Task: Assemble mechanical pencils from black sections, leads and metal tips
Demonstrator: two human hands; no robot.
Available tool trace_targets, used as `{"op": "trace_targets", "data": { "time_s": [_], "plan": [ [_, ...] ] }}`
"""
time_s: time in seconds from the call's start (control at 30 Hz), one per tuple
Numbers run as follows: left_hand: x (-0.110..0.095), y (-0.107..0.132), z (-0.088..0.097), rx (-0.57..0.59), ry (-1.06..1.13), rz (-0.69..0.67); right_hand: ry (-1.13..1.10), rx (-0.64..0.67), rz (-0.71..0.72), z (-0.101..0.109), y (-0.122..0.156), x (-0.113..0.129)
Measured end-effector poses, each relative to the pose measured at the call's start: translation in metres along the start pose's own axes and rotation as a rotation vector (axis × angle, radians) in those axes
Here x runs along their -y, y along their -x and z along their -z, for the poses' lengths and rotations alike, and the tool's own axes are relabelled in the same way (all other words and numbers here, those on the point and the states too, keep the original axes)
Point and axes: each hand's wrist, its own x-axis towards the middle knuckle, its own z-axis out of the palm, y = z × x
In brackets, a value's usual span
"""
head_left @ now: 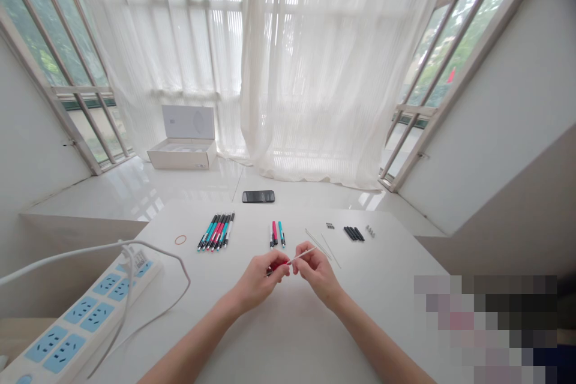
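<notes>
My left hand [265, 273] is closed around a pink pen barrel [282, 264], mostly hidden by the fingers. A thin pale pen refill [302, 255] slants up and right from the barrel's end, pinched by my right hand [315, 270]; how deep it sits in the barrel I cannot tell. Just beyond my hands lie a few loose pen barrels [275, 233] in white, pink and teal. Thin refills [318, 244] rest past my right hand. Farther right are small dark parts [330, 225], several black grip sleeves [353, 233] and small pale grey parts [370, 231].
Several whole pens [216, 231] lie in a row at the left, beside a rubber band [180, 240]. A black phone [258, 196] lies at the table's back. Behind stands an open white box [180, 159]. A power strip [92, 318] with a looping white cable [186, 270] occupies the left edge.
</notes>
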Motion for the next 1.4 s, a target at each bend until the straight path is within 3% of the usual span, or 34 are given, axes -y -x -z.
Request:
{"op": "trace_targets", "data": {
  "time_s": [0.1, 0.37, 0.9, 1.07, 1.4],
  "plan": [
    [0.001, 0.0, 0.0, -0.015, 0.006, 0.003, -0.011, 0.063, 0.01, -0.001, 0.002, 0.002],
    [0.002, 0.0, 0.002, -0.048, -0.035, 0.023, -0.019, -0.015, -0.084, 0.004, 0.0, 0.009],
    [0.004, -0.001, 0.001, -0.056, -0.021, 0.028, 0.152, 0.001, 0.051, 0.011, 0.0, 0.002],
    [0.007, -0.001, 0.001, -0.044, -0.048, 0.015, 0.149, -0.043, 0.058, 0.008, 0.001, 0.002],
    [0.004, -0.001, 0.001, -0.019, -0.001, -0.018, 0.042, 0.004, 0.017, 0.004, 0.002, 0.006]
  ]
}}
